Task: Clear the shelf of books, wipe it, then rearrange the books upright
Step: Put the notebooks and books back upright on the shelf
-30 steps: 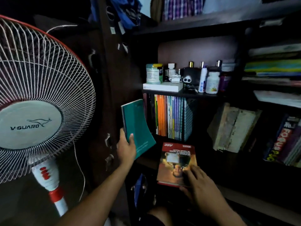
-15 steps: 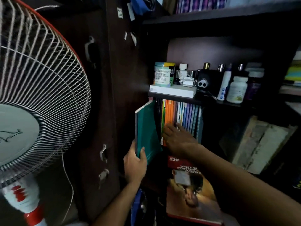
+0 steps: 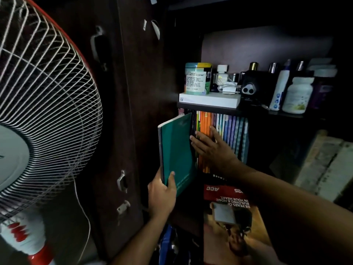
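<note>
My left hand (image 3: 162,194) grips the lower corner of a teal book (image 3: 176,150) and holds it upright at the left end of a row of upright books (image 3: 229,131) on the dark shelf. The teal book's top edge is just under the shelf board (image 3: 208,109) above. My right hand (image 3: 210,146) lies with straight fingers against the spines of the orange and dark books, pressing on them beside the teal book. A red and brown magazine (image 3: 233,217) lies flat below the row, partly under my right forearm.
A large pedestal fan (image 3: 44,115) fills the left side, close to my left arm. A dark cupboard door (image 3: 122,111) stands between fan and shelf. Bottles, a tin and a white box (image 3: 210,99) sit on the board above. Worn old books (image 3: 324,165) lean at the right.
The right hand left the magazine and reached up to the row of spines. The left hand carried the teal book up and closer to the row's left end.
</note>
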`<state>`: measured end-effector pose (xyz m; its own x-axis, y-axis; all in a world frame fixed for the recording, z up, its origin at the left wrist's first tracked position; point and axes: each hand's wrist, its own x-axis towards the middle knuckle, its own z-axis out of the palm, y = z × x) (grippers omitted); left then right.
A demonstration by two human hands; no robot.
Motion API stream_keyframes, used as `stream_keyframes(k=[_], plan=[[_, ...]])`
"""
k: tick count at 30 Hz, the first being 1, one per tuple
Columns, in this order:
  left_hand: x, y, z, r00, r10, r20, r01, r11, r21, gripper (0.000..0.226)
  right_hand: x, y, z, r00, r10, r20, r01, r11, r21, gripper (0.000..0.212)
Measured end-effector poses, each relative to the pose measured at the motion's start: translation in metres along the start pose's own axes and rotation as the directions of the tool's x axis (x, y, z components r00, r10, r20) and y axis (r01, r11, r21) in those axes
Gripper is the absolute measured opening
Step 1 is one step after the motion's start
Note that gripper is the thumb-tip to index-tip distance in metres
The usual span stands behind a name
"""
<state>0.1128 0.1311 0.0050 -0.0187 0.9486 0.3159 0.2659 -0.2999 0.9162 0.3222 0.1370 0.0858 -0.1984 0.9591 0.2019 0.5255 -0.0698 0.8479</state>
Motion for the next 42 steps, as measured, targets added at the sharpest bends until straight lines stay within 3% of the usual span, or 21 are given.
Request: stream_keyframes(k=[19, 36, 42], plan=[[0.000, 0.002, -0.004, 1.000, 0.022, -0.005, -0.022, 0.999, -0.040, 0.036, -0.016, 0.004, 0.021, 1.000, -0.017, 0.014, 0.019, 0.988, -0.154, 0.105], [0.000, 0.004, -0.005, 0.998, 0.062, -0.012, -0.062, 0.998, -0.030, 0.032, 0.002, 0.002, -0.015, 0.994, -0.075, -0.081, 0.055, 0.973, -0.223, 0.061], [-0.003, 0.009, -0.008, 0.998, 0.059, -0.014, -0.060, 0.998, -0.013, 0.030, 0.006, 0.002, -0.028, 0.999, -0.049, -0.011, 0.046, 0.982, -0.181, 0.049]])
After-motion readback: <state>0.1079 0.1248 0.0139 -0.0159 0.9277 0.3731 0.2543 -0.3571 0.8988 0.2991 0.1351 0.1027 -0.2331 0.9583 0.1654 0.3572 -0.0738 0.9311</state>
